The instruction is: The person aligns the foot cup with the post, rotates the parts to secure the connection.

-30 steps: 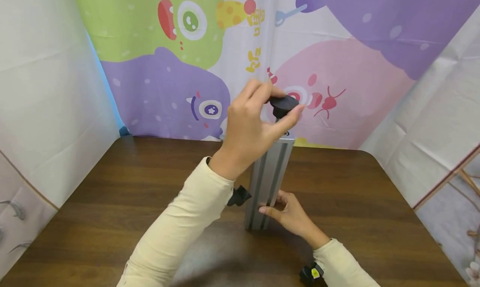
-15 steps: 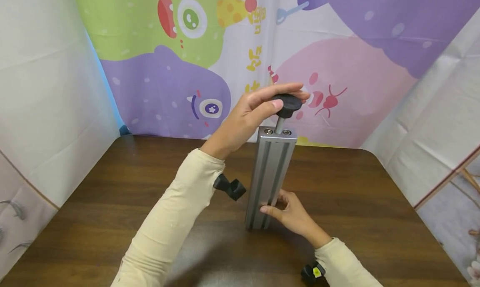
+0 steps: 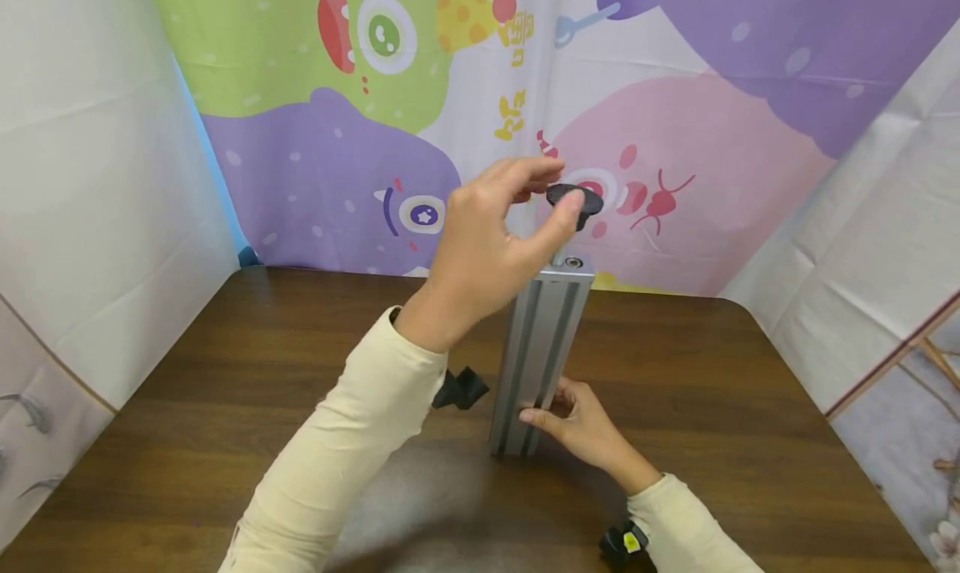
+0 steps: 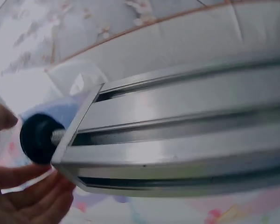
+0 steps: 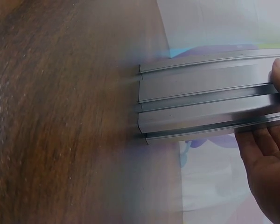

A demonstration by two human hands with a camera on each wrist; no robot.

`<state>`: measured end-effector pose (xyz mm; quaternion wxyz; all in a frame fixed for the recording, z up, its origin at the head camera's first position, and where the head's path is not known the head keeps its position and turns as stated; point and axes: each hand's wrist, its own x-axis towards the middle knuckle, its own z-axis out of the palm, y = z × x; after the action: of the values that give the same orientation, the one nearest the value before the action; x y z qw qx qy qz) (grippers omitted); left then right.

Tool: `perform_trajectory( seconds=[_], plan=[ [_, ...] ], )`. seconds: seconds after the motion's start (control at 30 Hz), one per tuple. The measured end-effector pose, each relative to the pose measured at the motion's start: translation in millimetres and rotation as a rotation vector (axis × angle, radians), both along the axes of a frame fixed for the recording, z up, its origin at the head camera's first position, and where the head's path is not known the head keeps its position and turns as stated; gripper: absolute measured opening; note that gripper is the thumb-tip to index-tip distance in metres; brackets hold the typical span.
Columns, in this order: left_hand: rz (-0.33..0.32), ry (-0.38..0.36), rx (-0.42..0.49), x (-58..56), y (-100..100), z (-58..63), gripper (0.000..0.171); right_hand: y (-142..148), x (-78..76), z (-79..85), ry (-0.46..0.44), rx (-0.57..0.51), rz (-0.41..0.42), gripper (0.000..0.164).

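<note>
Nearest us, two cream sleeves (image 3: 337,440) reach over a brown wood-grain table (image 3: 262,406), with a black mount (image 3: 461,388) at each wrist. Past them, the right hand (image 3: 581,427) grips a metal bar (image 3: 536,356) low down, its thumb on the front face and its other fingers behind. We see that bar standing upright near the middle of the table, and from its top end a threaded rod (image 4: 57,136) carries a black knob (image 4: 37,140). The left hand (image 3: 478,244) has its fingers spread wide about the knob; we cannot tell whether they touch it. From our head view that hand hides part of the knob and of the bar's top. Farther off, white sheets (image 3: 97,156) hang at both sides, and a backdrop (image 3: 322,156) of cartoon monsters rises behind the table's far edge.
</note>
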<state>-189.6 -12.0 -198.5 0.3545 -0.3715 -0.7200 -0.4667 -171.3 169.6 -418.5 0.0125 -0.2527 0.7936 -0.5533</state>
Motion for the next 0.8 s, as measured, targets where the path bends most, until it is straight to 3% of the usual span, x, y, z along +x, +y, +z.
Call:
perform_trajectory(
  seconds=[0.1, 0.2, 0.3, 0.4, 0.47, 0.5, 0.57, 0.7, 0.8],
  plan=[
    [0.247, 0.180, -0.094, 7.1, 7.0, -0.1, 0.058, 1.8, -0.1, 0.2, -0.013, 0.003, 0.003, 0.024],
    [0.429, 0.287, -0.165, 10.2, 15.0, 0.3, 0.067, 2.0, -0.1, -0.3, -0.017, 0.004, -0.003, 0.023],
    [0.505, 0.339, -0.185, 9.4, 19.8, 0.9, 0.058, 1.2, -0.2, -1.5, -0.005, 0.004, -0.009, 0.022],
    [0.470, 0.345, -0.151, 6.7, 19.3, 1.7, 0.045, 0.8, -0.4, -2.0, 0.013, 0.001, -0.007, 0.021],
    [0.346, 0.285, -0.129, 4.2, 15.2, 3.0, 0.033, 0.8, -0.1, -2.4, 0.020, -0.004, -0.001, 0.021],
    [0.249, 0.232, -0.122, 2.7, 12.5, 4.0, 0.028, 0.9, 0.0, -2.3, 0.022, -0.008, 0.003, 0.021],
    [0.012, 0.085, -0.108, -2.2, 6.5, 5.7, 0.022, 1.4, 0.2, -1.8, 0.028, -0.007, 0.005, 0.021],
    [-0.510, -0.297, -0.048, -17.6, -5.2, 7.5, 0.028, 2.0, 0.1, -0.5, 0.029, 0.012, -0.007, 0.021],
    [-0.767, -0.446, -0.016, -29.8, -10.7, 5.9, 0.033, 1.8, 0.0, -1.1, 0.020, 0.021, -0.014, 0.022]
  ],
)
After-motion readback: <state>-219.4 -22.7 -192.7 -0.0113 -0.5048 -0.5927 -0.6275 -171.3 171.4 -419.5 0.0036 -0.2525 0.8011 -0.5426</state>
